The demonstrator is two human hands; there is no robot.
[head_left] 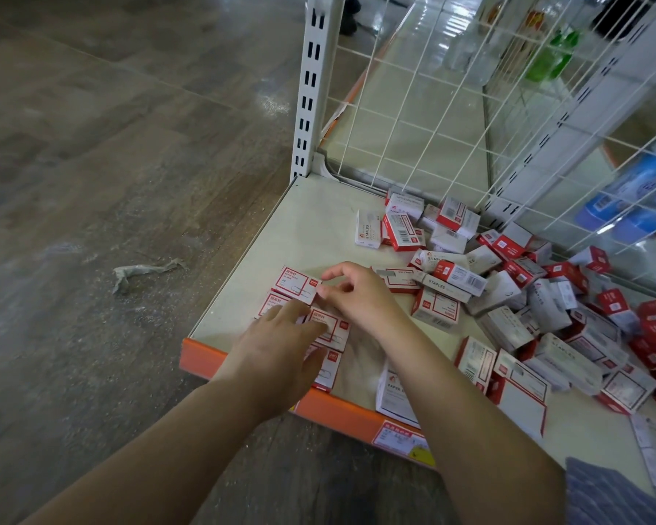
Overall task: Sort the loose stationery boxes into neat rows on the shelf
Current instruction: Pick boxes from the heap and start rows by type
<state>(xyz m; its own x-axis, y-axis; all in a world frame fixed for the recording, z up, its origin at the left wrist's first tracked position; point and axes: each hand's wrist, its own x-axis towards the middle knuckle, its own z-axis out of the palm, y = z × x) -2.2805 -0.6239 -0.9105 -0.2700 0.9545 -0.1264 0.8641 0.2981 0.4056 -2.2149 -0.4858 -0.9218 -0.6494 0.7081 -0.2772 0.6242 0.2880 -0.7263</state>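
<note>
Matt cardboard boxes (438, 308) on smooth cream shelf (300, 236), white-painted metal wire grid (413, 108), wood-look floor (110, 145)

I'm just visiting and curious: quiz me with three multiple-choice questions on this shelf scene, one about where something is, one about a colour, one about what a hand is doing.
1. Where does the jumbled heap of boxes lie on the shelf?
A. to the right, by the wire grid
B. at the left front corner
C. on the floor

2. What colour is the shelf's front strip?
A. blue
B. orange
C. green

3. What is the right hand doing?
A. hanging idle off the shelf
B. pinching the edge of a flat box
C. holding a bottle

Answers:
1 A, the heap spreads along the wire grid on the right.
2 B, the edge under the arms is orange.
3 B, thumb and forefinger meet at the flat box, while the left hand rests on the laid-out boxes.
</note>
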